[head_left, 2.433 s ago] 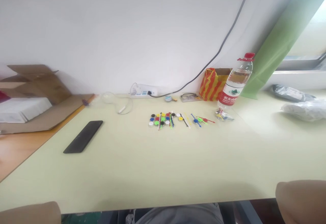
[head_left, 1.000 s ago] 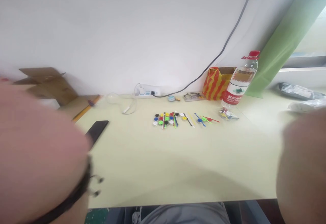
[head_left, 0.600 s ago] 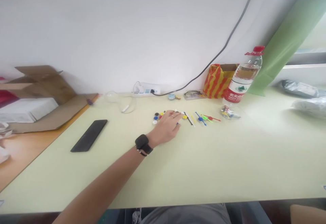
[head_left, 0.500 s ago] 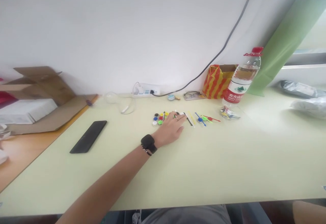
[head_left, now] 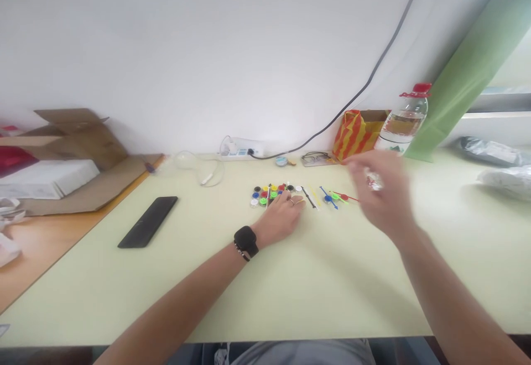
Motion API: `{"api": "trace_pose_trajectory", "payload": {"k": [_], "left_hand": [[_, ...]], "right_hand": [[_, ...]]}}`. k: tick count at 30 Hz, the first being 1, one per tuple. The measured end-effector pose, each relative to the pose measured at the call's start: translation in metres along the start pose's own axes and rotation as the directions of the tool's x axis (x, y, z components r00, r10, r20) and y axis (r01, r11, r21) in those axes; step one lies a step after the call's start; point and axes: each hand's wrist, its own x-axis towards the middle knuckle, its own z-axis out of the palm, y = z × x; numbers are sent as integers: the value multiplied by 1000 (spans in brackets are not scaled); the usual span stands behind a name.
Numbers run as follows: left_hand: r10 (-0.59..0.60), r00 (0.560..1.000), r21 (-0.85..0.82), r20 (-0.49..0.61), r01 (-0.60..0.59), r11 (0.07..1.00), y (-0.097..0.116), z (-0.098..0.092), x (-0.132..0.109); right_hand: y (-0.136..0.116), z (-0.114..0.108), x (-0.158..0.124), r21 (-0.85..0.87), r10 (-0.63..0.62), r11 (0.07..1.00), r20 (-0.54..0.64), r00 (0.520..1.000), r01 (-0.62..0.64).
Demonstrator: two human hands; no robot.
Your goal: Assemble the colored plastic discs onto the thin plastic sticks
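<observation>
My left hand (head_left: 282, 215), with a black watch on the wrist, rests low over a group of coloured discs (head_left: 264, 194) at the middle of the table. Its fingers are slightly bent and apart, at the discs' near right side; some fingertips are hidden. A black stick (head_left: 307, 197) and a blue pointer with a round middle (head_left: 328, 198) lie to its right, beside green and red ones. My right hand (head_left: 384, 193), smeared by motion, hangs in front of the water bottle (head_left: 404, 124) and hides its lower part. Whether it grips anything cannot be made out.
A black flat case (head_left: 148, 222) lies on the left. Behind are a power strip (head_left: 240, 148), a small round tin (head_left: 281, 161), eyeglasses (head_left: 315, 157) and a striped bag (head_left: 352, 134). An opened cardboard box (head_left: 83, 133) stands far left; plastic packages (head_left: 504, 180) lie far right.
My right hand has come up from the lower right edge to the front of the bottle. My left hand stays by the discs, its fingers drawn back a little.
</observation>
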Motion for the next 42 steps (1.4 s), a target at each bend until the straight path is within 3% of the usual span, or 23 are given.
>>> {"api": "trace_pose_trajectory", "payload": {"k": [2,5,9,16,23,26,29,32,37,42], "left_hand": [[-11,1000,-5,14,11,1000,3,-2,-4],[-38,999,-47,37,40,998,7,-8,-13],[-42,998,-146,46,48,988,9,-15,-34],[-206,978,-397,10,193,897,-3,-14,-55],[-341,937,-686,74,296,664,-1,-10,-52],[-382,918,-771,110,321,550,2,-8,-51],[-414,894,-839,173,354,413,2,-8,-50],[-432,870,-867,238,390,309,-1,-9,-49],[-430,856,-870,286,420,258,-7,-8,-48],[-365,892,-896,265,368,248,-7,-10,-47]], "right_hand": [[11,27,-10,-16,11,1000,164,986,-8],[28,64,-30,-136,61,991,404,913,-6],[39,83,-48,-261,77,963,528,846,75],[40,85,-50,-223,89,974,511,855,32],[39,80,-49,-111,73,994,473,878,-23],[37,73,-46,-30,143,989,368,919,-142],[31,66,-43,154,268,933,307,913,-325],[21,63,-41,361,295,839,327,898,-407],[-6,66,-44,530,262,705,423,867,-472],[-33,72,-54,528,85,753,513,854,-392]]}}
